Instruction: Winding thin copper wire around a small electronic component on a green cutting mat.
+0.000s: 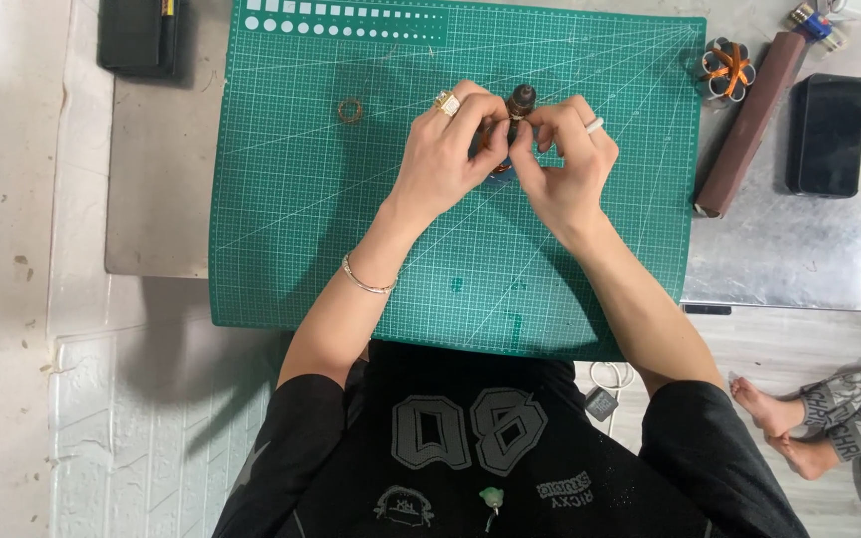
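Head view looks straight down on your two hands, met just above the middle of the green cutting mat (301,249). Your left hand (445,154) and right hand (568,164) press together around a small brown piece (521,100), whose dark rounded top shows between the knuckles. Both sets of fingers are curled tight and pinching it from opposite sides, which reads as a grip meant to steady a small part while fine work is done at its base. You hold it over the mat rather than the bare metal surface (799,249), likely so that anything dropped lands where it is easy to see.

A small brown ring (351,110) lies alone on the mat in the upper left of the frame, well apart from your hands. At the upper right, off the mat, lie a long brown bar (749,125), a dark phone (827,134) and a small orange-banded bundle (727,72).

Most of the piece is hidden under your fingertips; its lower part, a hint of orange beneath the left thumb, cannot be made out. Someone's bare feet (779,428) show at the lower right.
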